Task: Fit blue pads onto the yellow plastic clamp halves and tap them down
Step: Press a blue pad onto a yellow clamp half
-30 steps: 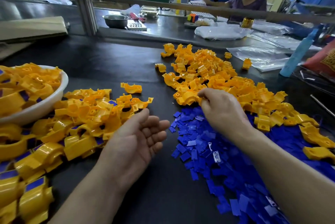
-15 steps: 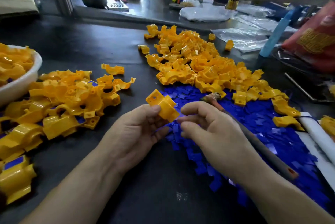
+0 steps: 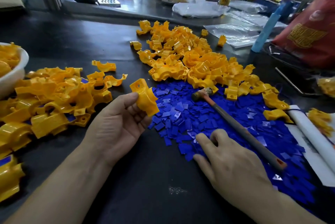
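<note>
My left hand [image 3: 116,127] holds one yellow clamp half [image 3: 145,97] between thumb and fingers, lifted above the dark table. My right hand [image 3: 230,162] lies on the near edge of the spread of blue pads [image 3: 199,115], index finger and thumb reaching into them; whether a pad is pinched I cannot tell. A small hammer [image 3: 241,129] with a grey handle lies across the pads, just beyond my right hand. A big heap of bare yellow clamp halves [image 3: 190,60] sits behind the pads. A second heap of clamp halves [image 3: 52,97], some showing blue pads, lies to the left.
A white bowl [image 3: 14,77] of clamp halves stands at the far left edge. A red bag [image 3: 308,33], a light blue bottle [image 3: 264,30] and clear plastic bags [image 3: 235,33] sit at the back right. A white roll [image 3: 311,133] lies at the right. A person sits across the far bench.
My right hand passed the clamp half to my left hand, then dropped right onto the blue pads. The hammer now lies uncovered on the pads. The camera has tilted down.
</note>
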Demonstrator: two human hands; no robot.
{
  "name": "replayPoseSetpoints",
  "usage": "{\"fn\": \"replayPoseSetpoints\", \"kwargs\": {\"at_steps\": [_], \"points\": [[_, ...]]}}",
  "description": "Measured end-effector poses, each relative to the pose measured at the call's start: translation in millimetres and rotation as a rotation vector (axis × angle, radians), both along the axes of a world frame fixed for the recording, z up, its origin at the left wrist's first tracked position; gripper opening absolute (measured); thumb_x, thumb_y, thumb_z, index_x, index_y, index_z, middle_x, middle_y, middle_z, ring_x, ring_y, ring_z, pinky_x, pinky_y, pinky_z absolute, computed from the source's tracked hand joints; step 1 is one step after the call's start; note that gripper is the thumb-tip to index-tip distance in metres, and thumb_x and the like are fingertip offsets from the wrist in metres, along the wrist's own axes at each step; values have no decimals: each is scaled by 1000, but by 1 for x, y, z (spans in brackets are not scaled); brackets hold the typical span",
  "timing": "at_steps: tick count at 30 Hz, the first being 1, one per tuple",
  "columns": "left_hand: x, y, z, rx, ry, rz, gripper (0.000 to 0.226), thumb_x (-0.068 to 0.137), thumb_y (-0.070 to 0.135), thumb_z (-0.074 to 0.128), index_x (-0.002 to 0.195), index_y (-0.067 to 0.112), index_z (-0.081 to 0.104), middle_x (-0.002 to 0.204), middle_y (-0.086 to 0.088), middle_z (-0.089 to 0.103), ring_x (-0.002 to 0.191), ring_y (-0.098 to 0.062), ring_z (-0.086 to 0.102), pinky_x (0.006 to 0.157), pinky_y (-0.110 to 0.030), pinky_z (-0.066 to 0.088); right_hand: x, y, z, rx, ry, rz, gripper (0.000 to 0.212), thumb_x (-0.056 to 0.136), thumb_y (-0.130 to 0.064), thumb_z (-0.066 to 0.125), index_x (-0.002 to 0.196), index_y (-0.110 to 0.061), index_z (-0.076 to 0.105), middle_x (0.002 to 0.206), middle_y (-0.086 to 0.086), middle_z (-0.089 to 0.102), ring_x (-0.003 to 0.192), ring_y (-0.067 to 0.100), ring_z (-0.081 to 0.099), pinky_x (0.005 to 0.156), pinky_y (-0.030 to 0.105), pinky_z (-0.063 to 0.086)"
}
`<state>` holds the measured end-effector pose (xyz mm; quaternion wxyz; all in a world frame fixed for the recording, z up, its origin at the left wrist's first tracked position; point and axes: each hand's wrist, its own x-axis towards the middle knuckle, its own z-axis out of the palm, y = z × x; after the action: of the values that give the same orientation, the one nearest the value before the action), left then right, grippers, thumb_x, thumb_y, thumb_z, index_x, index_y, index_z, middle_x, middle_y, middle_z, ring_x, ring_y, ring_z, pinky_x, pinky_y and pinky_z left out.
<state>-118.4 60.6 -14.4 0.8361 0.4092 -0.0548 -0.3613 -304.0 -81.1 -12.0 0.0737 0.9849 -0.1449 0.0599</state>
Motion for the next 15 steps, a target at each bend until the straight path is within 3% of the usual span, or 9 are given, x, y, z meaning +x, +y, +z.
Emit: {"fn": "replayPoseSetpoints", "kwargs": {"at_steps": [5,7,12,15], "points": [[0,-1,-1,24,2,-29,18,75,21,64,64,18,77,65,-1,70,57,-11,66,52,-24,54,25,-14,-3,-28,13,37,20,93,-37,51,92,-20,61,81,-1,51,58,17,53,39,31,43],[-1,-2,-1,37,2,-47,16,73,20,64,68,15,79,66,-4,70,52,-11,64,50,-24,54,30,-18,0,-20,-24,31,26,95,-38,43,87,-22,61,81,-3,52,66,17,53,46,33,47],[-2,-2,-4,102,-38,-111,22,71,20,66,85,19,82,81,-9,74,62,-14,69,54,-26,57,46,-35,5,51,-82,14,34,97,-42,33,94,-22,60,100,-3,46,85,15,46,64,34,49],[-3,-2,-5,148,-52,-110,20,70,21,67,83,20,82,79,-8,74,64,-14,70,55,-26,58,51,-43,9,81,-131,-7,32,96,-44,35,94,-24,60,99,-6,46,82,13,46,61,30,46]]}}
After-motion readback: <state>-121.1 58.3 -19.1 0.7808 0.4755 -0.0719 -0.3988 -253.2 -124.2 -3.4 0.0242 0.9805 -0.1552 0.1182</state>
